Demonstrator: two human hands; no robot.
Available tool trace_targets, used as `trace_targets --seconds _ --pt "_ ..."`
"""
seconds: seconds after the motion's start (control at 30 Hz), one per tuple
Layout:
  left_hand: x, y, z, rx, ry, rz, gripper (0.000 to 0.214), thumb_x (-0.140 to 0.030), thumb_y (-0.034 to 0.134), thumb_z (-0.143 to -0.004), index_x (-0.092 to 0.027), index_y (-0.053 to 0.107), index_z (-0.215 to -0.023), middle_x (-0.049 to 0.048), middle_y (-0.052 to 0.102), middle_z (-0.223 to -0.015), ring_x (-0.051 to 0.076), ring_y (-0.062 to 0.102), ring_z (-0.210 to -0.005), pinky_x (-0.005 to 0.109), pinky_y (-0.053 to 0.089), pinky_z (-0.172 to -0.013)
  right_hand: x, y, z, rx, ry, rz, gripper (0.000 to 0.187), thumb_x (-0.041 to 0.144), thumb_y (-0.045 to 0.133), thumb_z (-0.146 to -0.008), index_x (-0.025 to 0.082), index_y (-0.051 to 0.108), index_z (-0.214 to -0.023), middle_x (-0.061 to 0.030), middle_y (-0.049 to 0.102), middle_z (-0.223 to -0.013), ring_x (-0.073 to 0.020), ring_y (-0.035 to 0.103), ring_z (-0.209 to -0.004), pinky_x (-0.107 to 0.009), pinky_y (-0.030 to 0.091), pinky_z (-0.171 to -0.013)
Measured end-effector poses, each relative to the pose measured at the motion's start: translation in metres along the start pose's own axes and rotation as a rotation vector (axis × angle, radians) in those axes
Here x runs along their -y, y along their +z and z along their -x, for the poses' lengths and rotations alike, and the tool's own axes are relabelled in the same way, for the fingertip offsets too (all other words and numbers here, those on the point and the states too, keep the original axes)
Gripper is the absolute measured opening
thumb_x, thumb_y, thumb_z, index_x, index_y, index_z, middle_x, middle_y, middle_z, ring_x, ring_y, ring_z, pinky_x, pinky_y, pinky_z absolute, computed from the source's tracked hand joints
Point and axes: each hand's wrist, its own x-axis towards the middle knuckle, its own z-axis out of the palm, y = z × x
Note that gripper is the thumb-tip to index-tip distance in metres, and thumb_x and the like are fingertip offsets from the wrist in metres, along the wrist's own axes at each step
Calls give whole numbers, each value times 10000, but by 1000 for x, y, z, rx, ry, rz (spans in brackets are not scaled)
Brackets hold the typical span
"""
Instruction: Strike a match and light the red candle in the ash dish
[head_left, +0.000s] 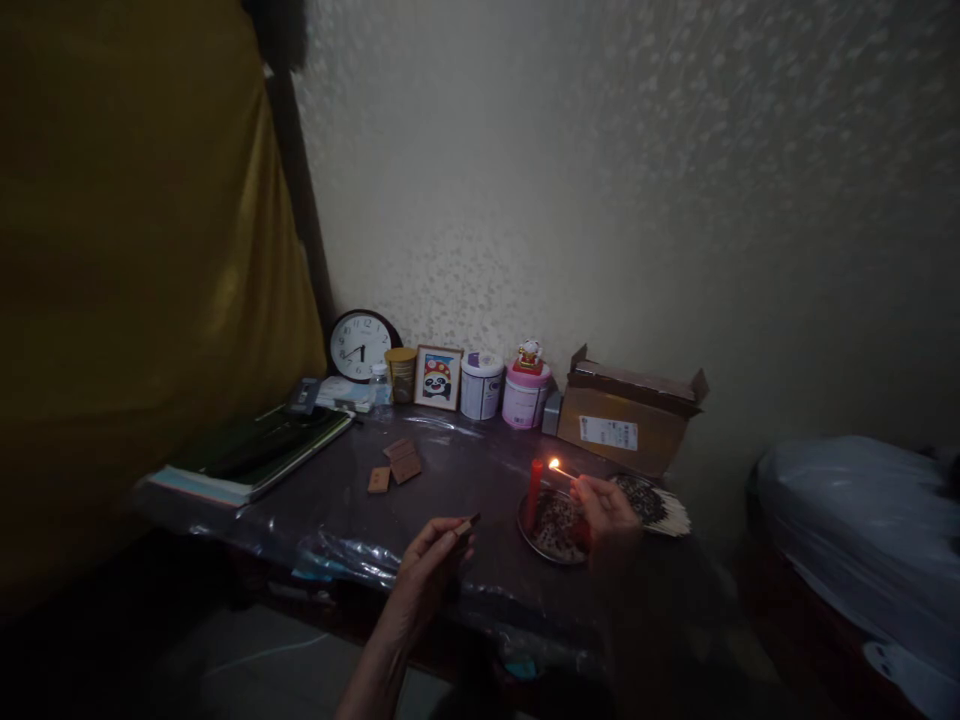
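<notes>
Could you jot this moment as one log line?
left grip: small item | right grip: lit match, near candle | candle: no flame, upright on plate

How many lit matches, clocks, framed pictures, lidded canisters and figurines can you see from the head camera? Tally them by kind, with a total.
Lit match: 1
Clock: 1
Framed picture: 1
Lidded canisters: 3
Figurine: 1
Total: 7

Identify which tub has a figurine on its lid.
The pink tub, just right of the white tub: a small figurine sits on its lid, while the white one carries none.
</notes>
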Motion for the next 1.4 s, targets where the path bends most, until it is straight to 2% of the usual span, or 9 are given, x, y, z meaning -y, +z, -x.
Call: trace_targets --seconds 0.17,0.43,0.83,0.97,1.23,1.4 --pt "1 -1 -1 -17 -16 16 224 -279 709 -716 -155 657 -896 80 649 -958 204 604 -886 326 467 -821 -1 0 0 26 -2 39 256 348 703 -621 147 644 -767 -37 672 -689 -167 631 -648 -279 493 -621" --pt "1 1 -2 6 -14 17 204 -272 690 -736 -160 658 -903 78 638 -985 201 598 -897 315 466 -825 0 2 2 31 -18 78 240 346 695 -627 148 651 -755 -34 664 -660 -161 623 -621 -262 489 -586" --pt "1 1 -2 13 -10 1 184 -264 672 -752 -156 659 -902 79 642 -968 190 594 -885 295 468 -810 -1 5 1 48 72 7 245 318 727 -564 156 643 -727 -18 677 -652 -155 629 -609 -279 511 -622" --pt "0 2 -3 15 -10 4 170 -262 668 -756 -162 659 -893 66 641 -946 188 596 -878 299 467 -813 0 6 2 25 33 55 238 331 708 -585 154 648 -732 -21 675 -663 -158 627 -607 -287 514 -623" --pt "-2 5 -2 11 -6 24 176 -262 679 -743 -165 655 -888 80 642 -1017 201 604 -899 309 467 -820 2 9 6 -37 22 169 272 382 695 -590 164 649 -746 -23 663 -642 -174 627 -591 -260 487 -523" --pt "-3 6 -3 -11 -11 23 203 -284 716 -700 -168 665 -858 64 665 -933 193 615 -855 298 477 -789 2 8 5 -32 -12 181 253 375 704 -588 174 655 -733 -3 645 -594 -159 612 -556 -257 489 -548"
